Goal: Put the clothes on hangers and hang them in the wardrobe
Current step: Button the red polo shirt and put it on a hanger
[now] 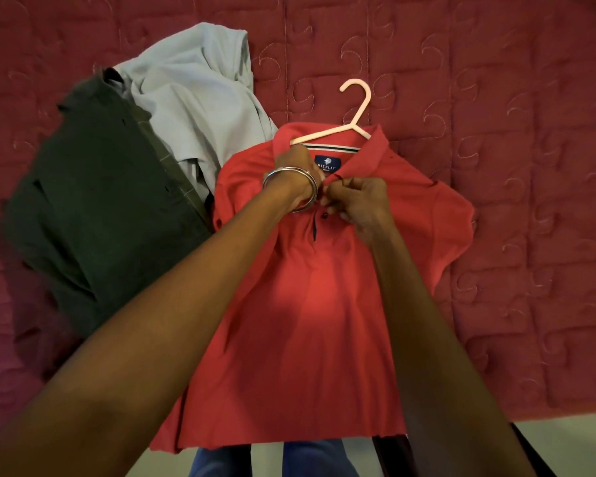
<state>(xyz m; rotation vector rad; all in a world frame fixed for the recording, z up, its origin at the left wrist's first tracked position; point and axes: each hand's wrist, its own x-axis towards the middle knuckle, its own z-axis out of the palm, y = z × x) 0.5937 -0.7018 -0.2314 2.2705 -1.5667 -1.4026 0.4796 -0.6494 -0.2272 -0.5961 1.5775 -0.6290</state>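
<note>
Red cotton polo shirt [310, 287], on white plastic hanger [353, 111]: both hands' fingers [327, 197] pinch its placket. Risk: tugging slips collar off hanger.

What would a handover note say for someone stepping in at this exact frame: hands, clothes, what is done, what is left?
Left hand: grips the collar of the red polo shirt, bangles on the wrist.
Right hand: pinches the placket at the top button.
The polo lies flat on the maroon quilt with the white hanger already inside its neck, hook pointing away.
Still loose on the quilt to the left: a dark green shirt and a light grey shirt, no hangers in them.
Done: hanger in the polo.
Left: finish at the button, hang the polo, then the other two. Wardrobe not in view.
</note>
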